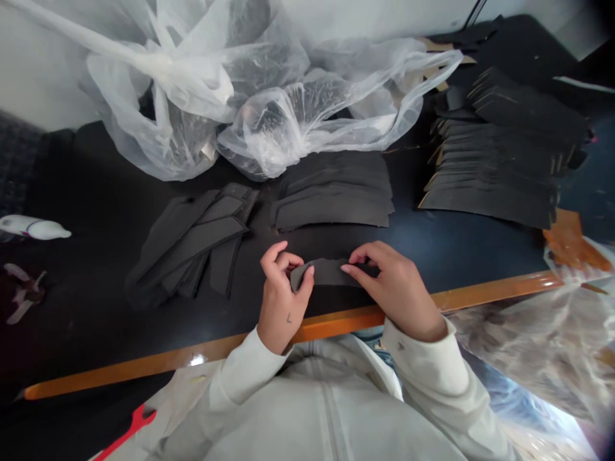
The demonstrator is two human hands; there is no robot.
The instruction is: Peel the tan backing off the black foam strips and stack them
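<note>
As fingers grip it, the black foam strip curls.

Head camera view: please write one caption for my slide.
Left hand and right hand pinch a black foam strip near stacked foam pieces on a dark table.

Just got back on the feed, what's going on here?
A person is pinching a short black strip between the left hand and right hand, just above a dark table. Just beyond the hands lie a loose pile of black cut pieces and a neater black stack. Further right sit taller black stacks, and a clear plastic bag lies bunched at the back.
</note>
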